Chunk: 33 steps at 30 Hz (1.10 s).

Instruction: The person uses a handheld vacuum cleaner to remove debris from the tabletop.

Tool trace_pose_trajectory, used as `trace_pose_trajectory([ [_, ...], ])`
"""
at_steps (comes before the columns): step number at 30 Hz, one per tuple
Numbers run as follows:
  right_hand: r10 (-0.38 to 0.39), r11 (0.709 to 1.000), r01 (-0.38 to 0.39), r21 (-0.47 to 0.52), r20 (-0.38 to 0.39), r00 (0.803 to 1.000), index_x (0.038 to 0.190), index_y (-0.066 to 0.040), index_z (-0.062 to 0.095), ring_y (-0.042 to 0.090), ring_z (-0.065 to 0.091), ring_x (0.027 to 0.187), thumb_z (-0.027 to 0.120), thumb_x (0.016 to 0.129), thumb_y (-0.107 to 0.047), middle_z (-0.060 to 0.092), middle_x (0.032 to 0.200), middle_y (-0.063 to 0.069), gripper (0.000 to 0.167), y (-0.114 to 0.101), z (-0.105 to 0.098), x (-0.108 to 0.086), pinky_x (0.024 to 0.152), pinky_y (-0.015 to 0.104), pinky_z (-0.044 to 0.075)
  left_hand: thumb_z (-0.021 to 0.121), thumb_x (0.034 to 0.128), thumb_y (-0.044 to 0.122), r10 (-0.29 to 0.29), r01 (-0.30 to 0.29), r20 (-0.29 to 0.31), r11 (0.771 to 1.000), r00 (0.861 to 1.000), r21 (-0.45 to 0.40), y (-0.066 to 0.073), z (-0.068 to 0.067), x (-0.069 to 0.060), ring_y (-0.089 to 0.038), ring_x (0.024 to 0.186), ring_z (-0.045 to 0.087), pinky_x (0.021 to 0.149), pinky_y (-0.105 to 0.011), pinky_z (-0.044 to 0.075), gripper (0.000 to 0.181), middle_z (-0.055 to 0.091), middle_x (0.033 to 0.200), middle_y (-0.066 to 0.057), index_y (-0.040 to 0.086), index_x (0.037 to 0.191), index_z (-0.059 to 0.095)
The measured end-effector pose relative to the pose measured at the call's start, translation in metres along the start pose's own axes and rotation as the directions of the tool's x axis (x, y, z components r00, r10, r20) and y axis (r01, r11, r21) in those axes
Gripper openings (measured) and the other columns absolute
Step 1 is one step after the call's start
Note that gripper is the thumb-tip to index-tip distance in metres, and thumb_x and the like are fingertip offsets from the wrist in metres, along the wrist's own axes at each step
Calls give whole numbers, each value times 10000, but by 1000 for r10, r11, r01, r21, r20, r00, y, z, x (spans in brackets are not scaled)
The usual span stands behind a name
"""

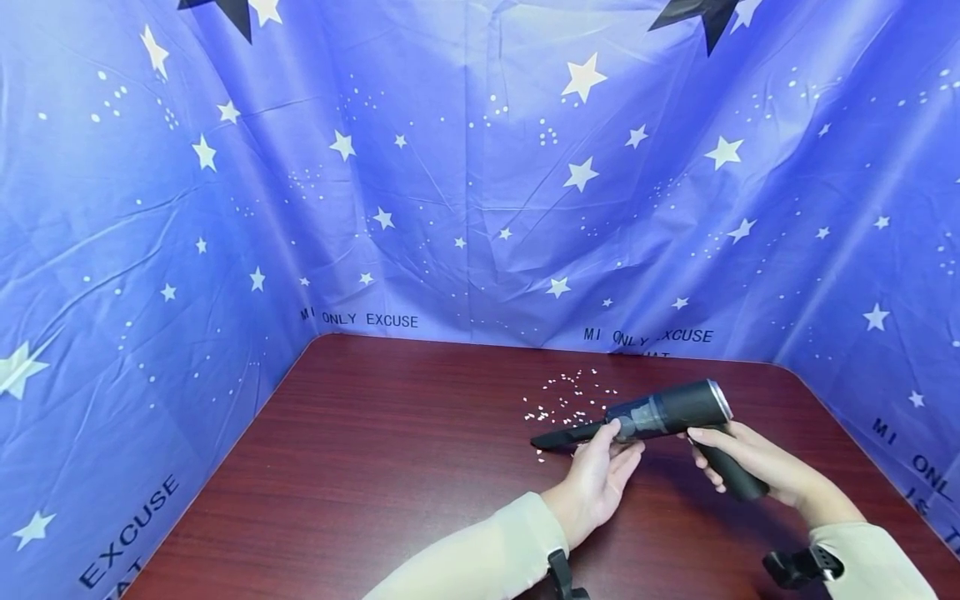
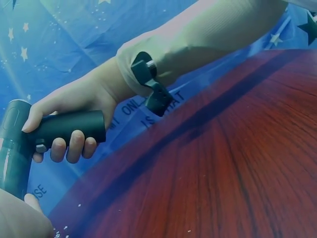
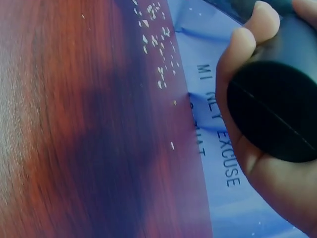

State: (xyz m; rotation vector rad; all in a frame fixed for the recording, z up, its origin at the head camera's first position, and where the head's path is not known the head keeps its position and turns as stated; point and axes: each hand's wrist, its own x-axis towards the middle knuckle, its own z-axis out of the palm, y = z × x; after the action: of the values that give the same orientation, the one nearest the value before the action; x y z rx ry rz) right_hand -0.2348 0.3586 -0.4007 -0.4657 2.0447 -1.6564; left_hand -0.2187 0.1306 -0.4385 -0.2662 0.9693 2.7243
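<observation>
Gripped the handle (image 2: 72, 125) of the vacuum (image 1: 682, 407), over the right part of the table (image 1: 337, 500), with the right hand (image 1: 780, 467), fingers wrapped round it, likely to carry the weight and angle the body down toward the left. Cradled the front with the left hand (image 1: 596, 483), thumb against the clear cup (image 1: 642, 418) and fingers underneath, presumably to steady the long nozzle (image 1: 570, 437) and hold it low. Held the tip (image 1: 537, 442) at the near left edge of the white bits (image 1: 541, 416), with most of them beyond it, probably to come close without scattering them. Could not tell tip touching the table from tip just above it. Had a starry drape (image 1: 465, 183) behind and at both sides, perhaps to hide the surroundings.
</observation>
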Motion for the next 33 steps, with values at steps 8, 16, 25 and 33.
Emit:
trace_pose_trajectory([
  [8, 17, 1000, -17, -1, 15, 1000, 1070, -115, 629, 98, 601, 648, 353, 1098, -181, 610, 828, 5, 285, 2, -8, -8, 573, 267, 561, 610, 993, 159, -27, 27, 8, 999, 1000, 34, -7, 1, -3, -408, 1202, 587, 1049, -429, 482, 315, 660, 1136, -255, -108, 1158, 590],
  [16, -4, 1000, 4, -13, 2, 1000, 1045, -84, 620, 100, 601, 639, 350, 1097, -167, 612, 822, 6, 288, 3, -9, -11, 559, 270, 558, 602, 995, 158, -43, 42, 14, 998, 999, 42, -7, 3, -1, -379, 1191, 602, 1042, -410, 490, 316, 667, 1138, -241, -106, 1167, 598],
  [25, -62, 997, 59, -59, -63, 996, 1128, -207, 650, 97, 608, 649, 359, 1095, -158, 612, 829, -8, 297, 3, -11, -12, 564, 318, 577, 586, 1001, 138, -30, 30, 19, 999, 999, 21, -3, 15, 10, -386, 1176, 610, 1051, -440, 478, 325, 660, 1142, -265, -122, 1196, 589],
  [33, -72, 995, 65, -72, -103, 992, 1069, -179, 646, 83, 593, 643, 365, 1094, -159, 607, 809, -22, 283, 3, -11, -13, 558, 307, 568, 587, 999, 131, -36, 35, 7, 999, 999, 37, -6, 21, 21, -391, 1144, 628, 1031, -444, 496, 297, 668, 1103, -279, -124, 1150, 605],
])
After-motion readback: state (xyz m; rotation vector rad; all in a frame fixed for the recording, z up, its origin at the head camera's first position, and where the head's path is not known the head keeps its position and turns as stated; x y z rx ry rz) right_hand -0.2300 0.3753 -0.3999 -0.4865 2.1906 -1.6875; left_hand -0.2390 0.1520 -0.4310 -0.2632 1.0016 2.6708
